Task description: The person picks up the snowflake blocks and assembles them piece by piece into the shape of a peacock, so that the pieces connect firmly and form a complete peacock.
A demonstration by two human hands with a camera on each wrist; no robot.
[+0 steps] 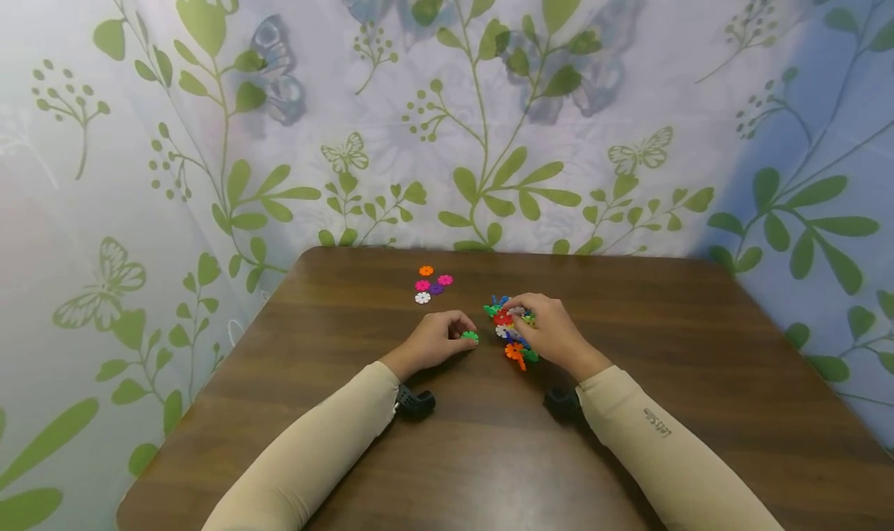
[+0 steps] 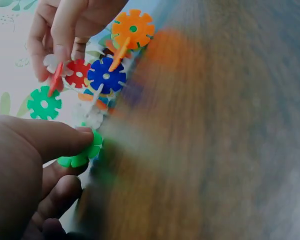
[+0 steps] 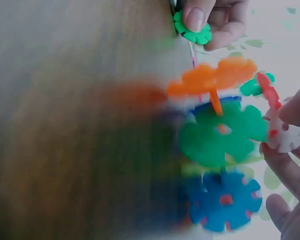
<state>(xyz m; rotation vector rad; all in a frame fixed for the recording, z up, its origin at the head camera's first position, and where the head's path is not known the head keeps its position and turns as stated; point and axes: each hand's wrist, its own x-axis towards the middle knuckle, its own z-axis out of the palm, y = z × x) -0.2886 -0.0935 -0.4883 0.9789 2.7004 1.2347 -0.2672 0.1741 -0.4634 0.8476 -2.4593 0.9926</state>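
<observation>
My left hand (image 1: 431, 341) pinches a loose green notched flower disc (image 1: 470, 336) between thumb and fingertips. To its right is a cluster of interlocked flower discs (image 1: 502, 331) in red, white, blue, orange and green. My right hand (image 1: 553, 331) comes over that cluster from the right and covers part of it. In the right wrist view its thumb and finger pinch a white disc (image 3: 288, 136) of the cluster, with a red disc (image 3: 268, 90) slotted into it. An orange disc (image 2: 133, 29) and a blue disc (image 2: 106, 75) stick out on the cluster's near side.
Beyond my left hand, several loose discs lie on the brown wooden table (image 1: 335, 306), among them an orange one (image 1: 426, 270), a purple one (image 1: 436, 289) and a white one (image 1: 422, 298). A leaf-patterned curtain (image 1: 391, 127) hangs along the table's far edge.
</observation>
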